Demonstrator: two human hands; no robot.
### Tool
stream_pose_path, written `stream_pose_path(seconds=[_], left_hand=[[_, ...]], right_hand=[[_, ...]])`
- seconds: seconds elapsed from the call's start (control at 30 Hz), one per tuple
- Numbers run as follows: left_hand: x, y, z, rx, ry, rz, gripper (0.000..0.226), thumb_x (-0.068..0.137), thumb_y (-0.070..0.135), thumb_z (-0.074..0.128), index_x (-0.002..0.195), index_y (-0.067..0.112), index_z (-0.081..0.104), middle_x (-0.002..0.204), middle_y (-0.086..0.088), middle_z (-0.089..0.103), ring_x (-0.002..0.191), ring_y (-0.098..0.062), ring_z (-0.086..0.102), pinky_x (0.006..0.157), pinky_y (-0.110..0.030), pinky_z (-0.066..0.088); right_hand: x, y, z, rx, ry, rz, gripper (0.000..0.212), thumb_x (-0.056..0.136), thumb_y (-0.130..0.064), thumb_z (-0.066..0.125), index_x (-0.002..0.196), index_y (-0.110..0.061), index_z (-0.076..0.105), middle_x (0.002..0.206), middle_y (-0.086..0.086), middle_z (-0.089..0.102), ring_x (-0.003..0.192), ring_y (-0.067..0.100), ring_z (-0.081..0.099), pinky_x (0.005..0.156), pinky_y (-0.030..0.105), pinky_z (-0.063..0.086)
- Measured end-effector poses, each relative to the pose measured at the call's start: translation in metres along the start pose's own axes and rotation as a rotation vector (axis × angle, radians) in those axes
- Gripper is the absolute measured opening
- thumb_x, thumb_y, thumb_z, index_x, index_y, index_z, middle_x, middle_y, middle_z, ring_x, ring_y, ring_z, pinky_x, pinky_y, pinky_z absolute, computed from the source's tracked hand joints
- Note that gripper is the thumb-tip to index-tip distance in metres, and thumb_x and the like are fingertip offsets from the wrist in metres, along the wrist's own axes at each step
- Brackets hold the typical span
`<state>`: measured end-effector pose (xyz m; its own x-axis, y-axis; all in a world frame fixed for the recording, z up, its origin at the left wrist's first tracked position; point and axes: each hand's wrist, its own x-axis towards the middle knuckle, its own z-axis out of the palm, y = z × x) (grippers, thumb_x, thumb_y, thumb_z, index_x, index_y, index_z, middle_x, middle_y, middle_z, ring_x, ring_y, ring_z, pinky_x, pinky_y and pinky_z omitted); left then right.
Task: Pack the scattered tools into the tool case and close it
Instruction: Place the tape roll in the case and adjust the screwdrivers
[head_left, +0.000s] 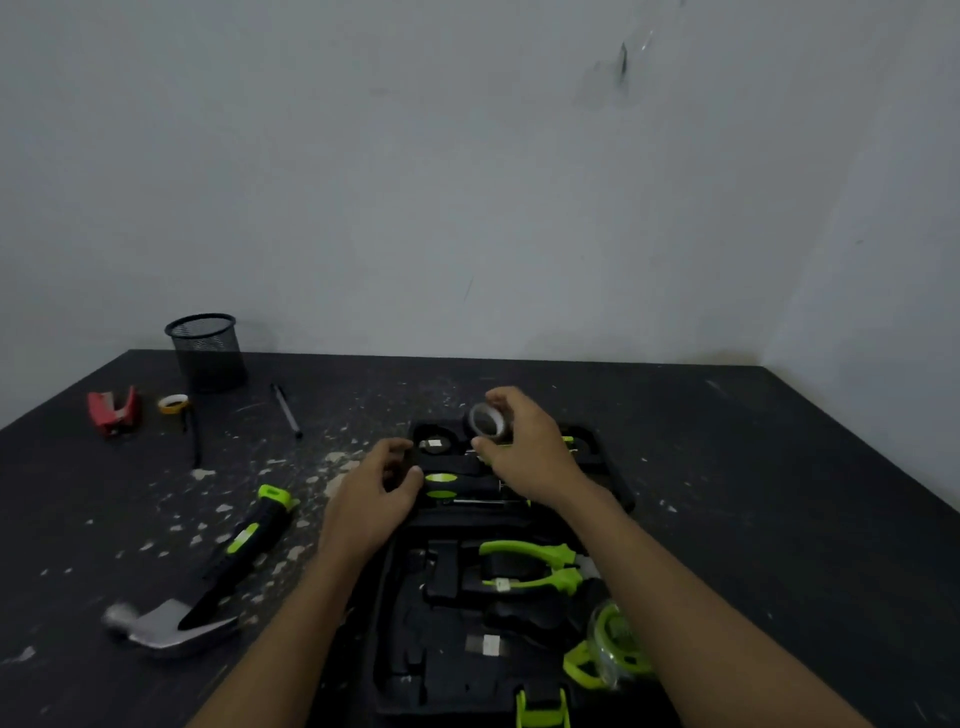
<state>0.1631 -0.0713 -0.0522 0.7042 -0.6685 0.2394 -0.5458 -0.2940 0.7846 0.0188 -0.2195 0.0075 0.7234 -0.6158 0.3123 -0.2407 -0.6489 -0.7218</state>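
Observation:
The black tool case (400, 623) lies open on the dark table, running from near me to the middle. My right hand (524, 447) holds a grey roll of tape (487, 421) between thumb and fingers above the far end of the case. My left hand (371, 499) rests at the case's left edge with curled fingers, next to two green-and-black screwdriver handles (457, 486); whether it holds anything I cannot tell. Green pliers (530, 564) sit in the case. A green-framed tool (608, 649) lies at its near right. A claw hammer (208, 587) lies loose on the left.
At the far left of the table stand a black mesh cup (208, 351), a red stapler (111, 410), a yellow tape roll (173, 403) and a pen (285, 410). The tabletop (753, 493) is flecked with pale paint. A grey wall rises behind.

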Motion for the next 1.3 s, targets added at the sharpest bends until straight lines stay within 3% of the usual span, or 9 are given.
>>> stream_pose_path(seconds=[0.27,0.4,0.5,0.57,0.73,0.93,1.0,1.1,1.3], left_hand=[[0.007,-0.001,0.007,0.044,0.002,0.002,0.028,0.091,0.038,0.059,0.119,0.040,0.058,0.106,0.010,0.062,0.097,-0.011,0.057,0.076,-0.030,0.042],[0.007,-0.002,0.009,-0.004,0.015,-0.038,0.034,0.089,0.043,0.061,0.122,0.042,0.051,0.106,0.013,0.062,0.100,-0.014,0.060,0.084,-0.038,0.049],[0.008,-0.003,0.008,-0.030,0.042,-0.078,0.039,0.086,0.045,0.064,0.120,0.044,0.045,0.099,0.019,0.060,0.096,-0.016,0.062,0.085,-0.043,0.051],[0.006,-0.003,0.007,-0.019,0.033,-0.076,0.040,0.087,0.043,0.064,0.122,0.046,0.044,0.098,0.022,0.059,0.096,-0.015,0.062,0.084,-0.044,0.051],[0.003,0.003,0.011,-0.013,0.028,-0.046,0.034,0.088,0.040,0.062,0.121,0.044,0.053,0.105,0.015,0.062,0.098,-0.011,0.061,0.083,-0.036,0.049],[0.000,0.008,0.006,-0.001,0.041,-0.040,0.032,0.088,0.041,0.060,0.119,0.043,0.054,0.101,0.020,0.065,0.094,-0.005,0.062,0.074,-0.029,0.043],[-0.001,0.008,0.004,0.039,0.059,-0.024,0.033,0.087,0.042,0.059,0.120,0.043,0.054,0.099,0.022,0.064,0.098,-0.006,0.062,0.079,-0.030,0.042],[0.000,0.009,0.004,0.153,0.070,-0.036,0.038,0.088,0.047,0.055,0.125,0.046,0.050,0.114,0.014,0.065,0.114,-0.013,0.054,0.096,-0.040,0.032],[0.001,0.007,0.007,0.214,0.013,-0.109,0.045,0.091,0.054,0.046,0.134,0.040,0.046,0.135,0.004,0.054,0.131,-0.014,0.034,0.094,-0.031,0.013]], right_hand=[[0.044,-0.011,0.039,-0.044,-0.219,-0.058,0.049,0.088,-0.023,0.072,0.133,-0.019,0.055,0.135,0.005,0.056,0.118,0.024,0.054,0.094,0.033,0.045],[0.039,0.003,0.051,0.097,-0.140,-0.010,0.042,0.088,-0.024,0.072,0.127,-0.020,0.058,0.129,0.002,0.059,0.110,0.016,0.052,0.089,0.032,0.044],[0.040,0.007,0.059,-0.030,-0.116,-0.049,0.049,0.085,-0.028,0.073,0.130,-0.022,0.056,0.129,0.002,0.052,0.121,0.024,0.046,0.100,0.038,0.042],[0.038,0.006,0.060,-0.042,-0.112,-0.026,0.052,0.085,-0.031,0.071,0.133,-0.021,0.054,0.128,0.003,0.047,0.124,0.024,0.040,0.098,0.032,0.037],[0.037,0.012,0.059,-0.109,-0.108,0.001,0.052,0.085,-0.038,0.068,0.133,-0.021,0.055,0.127,0.002,0.045,0.124,0.025,0.037,0.096,0.033,0.037],[0.038,0.011,0.064,-0.120,-0.102,-0.011,0.054,0.087,-0.049,0.066,0.133,-0.021,0.057,0.126,0.002,0.046,0.124,0.023,0.037,0.100,0.033,0.036],[0.037,0.011,0.067,-0.145,-0.098,-0.010,0.054,0.090,-0.051,0.062,0.133,-0.019,0.057,0.124,0.003,0.044,0.123,0.022,0.035,0.103,0.034,0.036],[0.037,0.011,0.068,-0.192,-0.072,-0.029,0.048,0.092,-0.047,0.060,0.130,-0.019,0.060,0.115,0.000,0.044,0.118,0.021,0.037,0.102,0.033,0.036],[0.038,0.013,0.069,-0.212,-0.055,-0.050,0.045,0.091,-0.046,0.060,0.126,-0.019,0.063,0.115,-0.001,0.047,0.115,0.020,0.038,0.098,0.033,0.039]])
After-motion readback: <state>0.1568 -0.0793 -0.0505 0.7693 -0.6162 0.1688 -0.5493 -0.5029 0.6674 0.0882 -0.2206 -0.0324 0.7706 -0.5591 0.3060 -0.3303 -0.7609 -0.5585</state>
